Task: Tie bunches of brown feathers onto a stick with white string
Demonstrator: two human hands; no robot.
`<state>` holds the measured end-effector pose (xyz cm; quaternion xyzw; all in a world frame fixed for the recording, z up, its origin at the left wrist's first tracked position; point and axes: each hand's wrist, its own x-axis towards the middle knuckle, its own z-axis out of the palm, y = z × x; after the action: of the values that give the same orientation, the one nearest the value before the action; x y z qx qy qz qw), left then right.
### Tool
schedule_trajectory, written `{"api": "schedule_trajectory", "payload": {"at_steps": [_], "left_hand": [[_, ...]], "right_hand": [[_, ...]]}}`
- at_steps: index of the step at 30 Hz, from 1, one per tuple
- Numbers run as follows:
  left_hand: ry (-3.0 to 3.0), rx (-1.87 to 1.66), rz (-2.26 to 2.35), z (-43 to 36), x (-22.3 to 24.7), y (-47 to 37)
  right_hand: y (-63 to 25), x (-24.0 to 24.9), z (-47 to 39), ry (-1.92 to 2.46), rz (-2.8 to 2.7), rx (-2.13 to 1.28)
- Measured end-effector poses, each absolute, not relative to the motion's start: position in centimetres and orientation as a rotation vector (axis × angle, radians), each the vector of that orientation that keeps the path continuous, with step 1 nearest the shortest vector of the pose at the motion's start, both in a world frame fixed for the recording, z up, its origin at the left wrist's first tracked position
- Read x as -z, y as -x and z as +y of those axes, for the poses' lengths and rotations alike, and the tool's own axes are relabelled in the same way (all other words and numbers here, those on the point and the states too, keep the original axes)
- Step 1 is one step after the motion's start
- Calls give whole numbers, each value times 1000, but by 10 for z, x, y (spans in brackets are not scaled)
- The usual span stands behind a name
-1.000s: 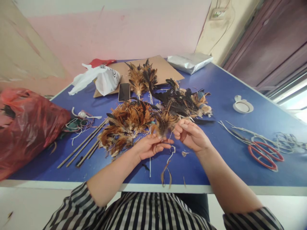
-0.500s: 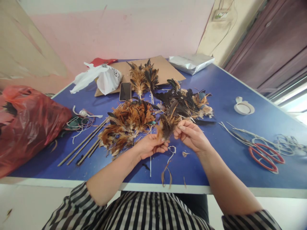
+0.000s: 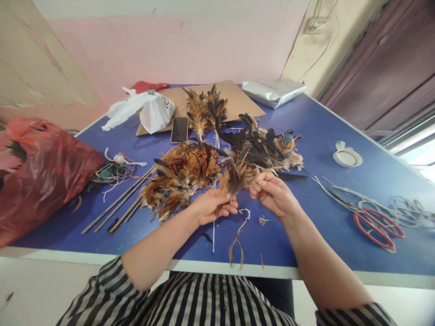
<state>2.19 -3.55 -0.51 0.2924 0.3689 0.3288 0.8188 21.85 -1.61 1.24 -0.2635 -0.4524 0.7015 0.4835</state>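
Between my two hands is a small tuft of brown and dark feathers with soft, fluffy edges. My left hand pinches the tuft near its base, thumb on top. On the other side my right hand has its thumb pressed against the forefinger at the tuft's right edge; whatever small piece it grips is hard to make out. Left of the tuft lies a heap of orange-brown feathers. A pile of black and mixed feathers sits just beyond my hands. Below them rests a knotted white string.
Red-handled scissors lie at right beside white cord and a tape roll. Thin sticks and a red plastic bag are at left. Farther back are a phone, tied feather bunches and cardboard.
My right hand has shifted slightly right, away from my left, widening the gap between them. My left hand keeps its pinch on the tuft. The whole view has tilted a little.
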Motion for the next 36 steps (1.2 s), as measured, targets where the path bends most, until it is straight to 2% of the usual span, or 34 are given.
{"api": "schedule_trajectory", "payload": {"at_steps": [7, 11, 14, 23, 30, 36], "left_hand": [[-585, -789, 814, -29, 3, -19], [-643, -836, 834, -27, 5, -18], [-691, -833, 852, -28, 7, -18], [-943, -987, 953, -22, -4, -9], [-807, -726, 902, -29, 8, -18], [-803, -704, 907, -32, 8, -22]], "right_hand": [[-220, -13, -19, 866, -1354, -1674], [-212, -12, -22, 1247, -1694, -1381], [-207, -12, -24, 1371, -1880, -1132], [-210, -16, -31, 1137, -2134, -803], [-203, -13, -32, 1132, -2269, -496], [-205, -11, -32, 1119, -2295, -429]]}}
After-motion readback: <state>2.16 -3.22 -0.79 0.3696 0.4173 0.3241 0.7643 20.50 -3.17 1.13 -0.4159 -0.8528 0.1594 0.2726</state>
